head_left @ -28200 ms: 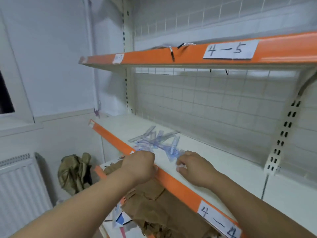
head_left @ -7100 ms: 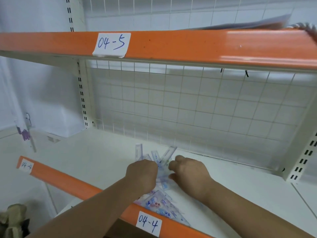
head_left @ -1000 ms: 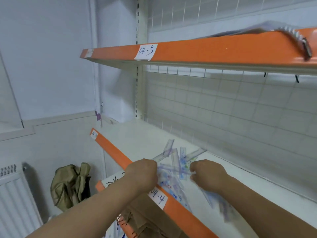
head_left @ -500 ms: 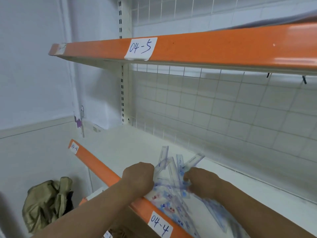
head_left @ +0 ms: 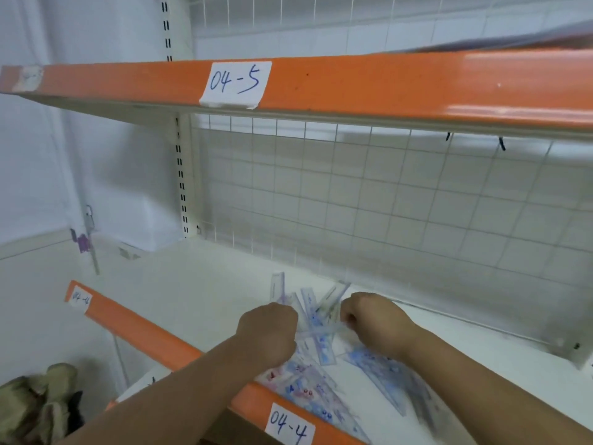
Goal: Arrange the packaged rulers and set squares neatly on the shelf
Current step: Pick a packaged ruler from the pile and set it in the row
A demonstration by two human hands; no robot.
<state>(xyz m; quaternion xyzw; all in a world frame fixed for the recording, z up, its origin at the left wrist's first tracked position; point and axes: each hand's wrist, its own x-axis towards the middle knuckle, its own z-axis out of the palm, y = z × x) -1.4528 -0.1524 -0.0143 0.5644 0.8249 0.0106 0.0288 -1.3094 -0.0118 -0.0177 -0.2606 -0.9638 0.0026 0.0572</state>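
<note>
Head view. Left hand (head_left: 268,335) is a fist, knuckles to camera, curled over the near ends of the packaged rulers (head_left: 309,305). Its fingers are hidden, so the grip is judged from the curl. Right hand (head_left: 375,322), at 3 o'clock of the left, is also curled and pinches one end of a clear ruler packet that runs across to the left hand. That spot is blurred and the contact is not sharp.

Ruler tips fan out between the hands toward 11, 12 and 1 o'clock. They are just as splayed as half a second ago, so not squared up yet.

Change: a second ago the left hand sat over the orange front rail (head_left: 138,326). Now both hands are further in over the shelf (head_left: 199,300), working the ruler bunch.

Set squares (head_left: 308,391) lie flat in two loose lots. One is at 6 o'clock of the left hand, against the rail; the other is at 5 o'clock of the right hand, beside the forearm.

Judgement: rulers are being gathered first, set squares are unsorted, and the task is roughly midway.

Outward: the 04-4 label (head_left: 287,427) is on the rail at 6 o'clock. The wire grid back panel (head_left: 385,203) is at 12. The upper shelf (head_left: 401,85) with its 04-5 label (head_left: 237,83) is above that. A crumpled bag (head_left: 35,403) is at 8 o'clock, below shelf level.
</note>
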